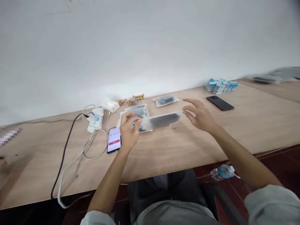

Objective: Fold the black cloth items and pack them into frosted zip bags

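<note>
A frosted translucent bag [161, 121] with a dark item inside is stretched between my two hands above the table. My left hand [130, 129] pinches its left end between thumb and fingers. At the right end, my right hand [195, 114] grips the bag's upper corner with thumb and finger, the forefinger raised. Partly behind my left hand lie similar frosted bags [140, 111] in a pile. Another frosted bag [166, 100] with a dark item rests farther back.
A lit phone [114, 140] lies beside a power strip [95, 120], cables and a white charger [112, 106]. Small wrapped snacks [131, 101] sit near the wall. Blue-white boxes [221, 86] and a dark phone [220, 102] are at right; a bottle [222, 172] is below the table edge.
</note>
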A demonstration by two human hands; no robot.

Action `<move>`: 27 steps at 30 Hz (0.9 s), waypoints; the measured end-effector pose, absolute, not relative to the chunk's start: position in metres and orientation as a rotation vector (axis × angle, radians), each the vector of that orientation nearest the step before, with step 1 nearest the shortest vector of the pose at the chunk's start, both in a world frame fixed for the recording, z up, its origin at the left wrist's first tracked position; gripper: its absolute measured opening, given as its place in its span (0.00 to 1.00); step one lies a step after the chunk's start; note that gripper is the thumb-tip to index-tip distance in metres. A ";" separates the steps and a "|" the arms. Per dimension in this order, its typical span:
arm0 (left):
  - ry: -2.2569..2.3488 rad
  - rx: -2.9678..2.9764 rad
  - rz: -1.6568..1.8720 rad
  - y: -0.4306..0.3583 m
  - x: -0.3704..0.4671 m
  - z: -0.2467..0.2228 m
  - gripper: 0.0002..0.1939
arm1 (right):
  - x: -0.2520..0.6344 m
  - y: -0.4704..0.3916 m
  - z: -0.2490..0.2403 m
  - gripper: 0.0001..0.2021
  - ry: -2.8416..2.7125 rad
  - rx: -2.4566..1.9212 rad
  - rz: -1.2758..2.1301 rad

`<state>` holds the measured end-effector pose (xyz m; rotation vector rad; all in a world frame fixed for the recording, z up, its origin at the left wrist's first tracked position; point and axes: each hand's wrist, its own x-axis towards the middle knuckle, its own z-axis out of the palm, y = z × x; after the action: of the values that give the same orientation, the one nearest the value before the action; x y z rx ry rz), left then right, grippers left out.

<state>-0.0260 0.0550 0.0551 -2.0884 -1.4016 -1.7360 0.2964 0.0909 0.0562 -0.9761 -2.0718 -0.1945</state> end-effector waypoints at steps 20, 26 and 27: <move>-1.386 -2.768 -0.861 0.002 -0.032 0.030 0.10 | 0.316 0.053 -0.003 0.11 -2.208 -1.120 0.331; -1.461 -2.804 -0.629 -0.005 0.022 0.016 0.29 | 0.290 0.065 -0.029 0.14 -2.261 -1.236 0.308; -1.458 -2.808 -0.588 -0.004 0.029 0.009 0.30 | 0.286 0.067 -0.034 0.14 -2.251 -1.266 0.296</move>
<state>0.0285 -0.0043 0.0094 -2.8077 -1.4578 -0.5877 0.2861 0.0671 -0.0340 -1.2657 -2.2510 0.2962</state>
